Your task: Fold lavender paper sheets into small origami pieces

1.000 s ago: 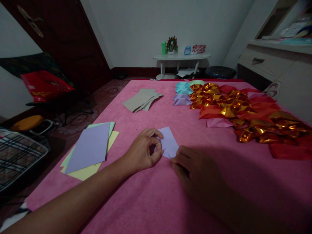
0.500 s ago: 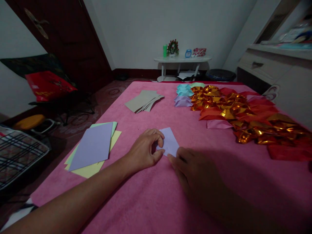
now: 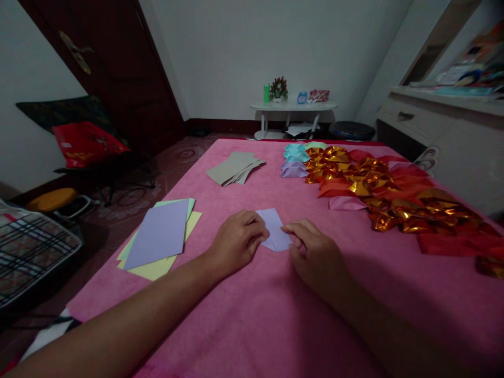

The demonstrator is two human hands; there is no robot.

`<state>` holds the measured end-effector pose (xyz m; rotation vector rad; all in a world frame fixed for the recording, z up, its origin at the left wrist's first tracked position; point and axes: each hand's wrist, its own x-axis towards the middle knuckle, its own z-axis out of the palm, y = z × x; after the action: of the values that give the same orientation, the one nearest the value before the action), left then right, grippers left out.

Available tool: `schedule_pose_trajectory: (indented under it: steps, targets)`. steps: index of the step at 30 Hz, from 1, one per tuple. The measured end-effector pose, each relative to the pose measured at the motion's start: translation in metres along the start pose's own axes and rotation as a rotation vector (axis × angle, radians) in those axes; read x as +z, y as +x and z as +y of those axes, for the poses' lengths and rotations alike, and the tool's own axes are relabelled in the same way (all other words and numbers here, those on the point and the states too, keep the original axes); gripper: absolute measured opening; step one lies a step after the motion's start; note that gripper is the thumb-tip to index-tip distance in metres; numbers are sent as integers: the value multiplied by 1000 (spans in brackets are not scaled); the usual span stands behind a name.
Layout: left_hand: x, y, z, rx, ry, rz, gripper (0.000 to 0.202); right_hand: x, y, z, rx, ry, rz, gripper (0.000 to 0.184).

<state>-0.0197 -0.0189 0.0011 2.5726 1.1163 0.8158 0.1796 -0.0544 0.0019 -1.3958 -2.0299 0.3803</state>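
Observation:
A small folded sheet of lilac paper [image 3: 276, 231] lies on the pink cloth between my hands, with crease lines showing on it. My left hand [image 3: 240, 236] is closed on its left edge, fingers and thumb bent together. At the right edge, my right hand [image 3: 315, 252] pinches the paper between curled index finger and thumb. Left of my left forearm is a stack of loose paper, a lilac sheet [image 3: 159, 233] on top, with a yellow sheet [image 3: 157, 269] and green sheets showing beneath.
Grey cards [image 3: 236, 168] lie fanned farther back. Folded paper pieces in gold foil [image 3: 358, 184], red [image 3: 444, 244], lilac and blue cover the right side of the pink cloth [image 3: 244, 325]. A chair with a red bag [image 3: 88, 144] stands left; a white side table [image 3: 293, 106] is beyond.
My right hand has shifted up along the paper's right edge, its fingers now curled there. The left fingers have closed further over the left edge. The view has shifted slightly.

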Motion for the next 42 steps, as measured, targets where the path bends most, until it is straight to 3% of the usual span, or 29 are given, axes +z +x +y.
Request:
schedule_pose_trajectory:
  steps: [8, 13, 20, 25, 30, 37, 42]
  targets:
    - [-3, -5, 12, 147, 276, -106, 22, -1, 3, 3, 22, 13, -44, 46]
    - [1, 6, 8, 264, 311, -121, 25, 0, 6, 10, 42, 30, -48, 40]
    - [1, -6, 27, 179, 382, -124, 24, 3, 4, 13, -95, -93, 24, 29]
    - [5, -8, 24, 137, 243, -108, 26, -5, 7, 7, -178, -271, 17, 15]
    - [1, -8, 19, 177, 110, -142, 28, -9, -2, 2, -251, -247, -46, 13]
    - [0, -19, 24, 144, 122, -123, 29, -4, 4, 16, 41, 215, -141, 13]
    - [4, -20, 22, 175, 124, -109, 27, 0, 13, 19, 167, 166, -154, 9]
